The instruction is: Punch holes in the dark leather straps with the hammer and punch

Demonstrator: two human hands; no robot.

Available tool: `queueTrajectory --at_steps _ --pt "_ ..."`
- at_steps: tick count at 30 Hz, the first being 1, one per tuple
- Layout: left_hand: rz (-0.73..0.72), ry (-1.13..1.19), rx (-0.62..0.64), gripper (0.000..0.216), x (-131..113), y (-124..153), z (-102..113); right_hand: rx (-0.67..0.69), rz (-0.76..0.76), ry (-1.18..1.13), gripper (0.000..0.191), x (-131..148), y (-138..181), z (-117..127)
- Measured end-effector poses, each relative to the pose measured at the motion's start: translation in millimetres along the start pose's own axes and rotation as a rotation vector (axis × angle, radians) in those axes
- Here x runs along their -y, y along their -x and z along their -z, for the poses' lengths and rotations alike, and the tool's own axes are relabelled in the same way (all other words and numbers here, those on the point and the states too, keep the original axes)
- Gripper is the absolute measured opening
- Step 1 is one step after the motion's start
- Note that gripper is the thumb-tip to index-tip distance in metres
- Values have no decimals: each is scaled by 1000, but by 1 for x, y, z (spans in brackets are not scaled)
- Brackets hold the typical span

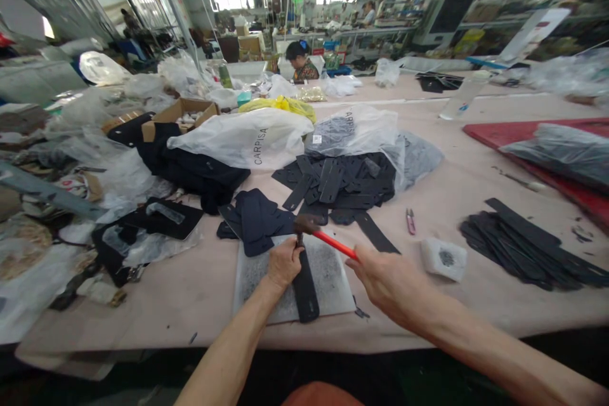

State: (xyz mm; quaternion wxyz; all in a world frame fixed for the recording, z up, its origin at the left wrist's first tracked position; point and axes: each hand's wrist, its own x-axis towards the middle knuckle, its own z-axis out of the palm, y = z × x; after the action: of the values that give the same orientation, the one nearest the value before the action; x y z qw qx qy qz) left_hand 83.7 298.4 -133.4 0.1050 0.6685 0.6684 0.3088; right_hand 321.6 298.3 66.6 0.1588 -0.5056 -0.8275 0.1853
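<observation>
My right hand [380, 276] grips a hammer [335, 244] by its orange-red handle. The dark hammer head is blurred and lies over a small metal punch [299, 240]; whether the two touch I cannot tell. That punch stands upright in the closed fingers of my left hand [284, 262]. Under it a black strip [307, 295] with a rounded end and a small slot lies lengthwise on a white, scuffed board [340, 285]. Left of the hammer head, dark rounded pieces [259, 219] are piled at the board's far edge.
Many black strips [352, 181] lie heaped beyond the board. Pink thread snips [410, 222] and a white block [443, 259] sit to the right, before another strip stack [518, 244]. Plastic bags [247, 136] and an open carton [190, 113] crowd the left. A person [302, 63] sits farther back.
</observation>
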Motion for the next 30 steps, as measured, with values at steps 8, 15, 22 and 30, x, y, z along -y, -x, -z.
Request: queueTrajectory --at_steps 8,15,22,30 --pt "8 13 -19 12 -5 -1 5 311 -500 -379 35 -83 12 -40" --pt "-5 35 -25 11 -3 -1 4 31 -306 220 21 -117 23 -102" --pt "14 52 -19 13 -7 -2 7 118 323 88 70 -18 9 -157" --pt "505 520 -277 22 3 -23 2 178 301 84 78 -11 21 -192"
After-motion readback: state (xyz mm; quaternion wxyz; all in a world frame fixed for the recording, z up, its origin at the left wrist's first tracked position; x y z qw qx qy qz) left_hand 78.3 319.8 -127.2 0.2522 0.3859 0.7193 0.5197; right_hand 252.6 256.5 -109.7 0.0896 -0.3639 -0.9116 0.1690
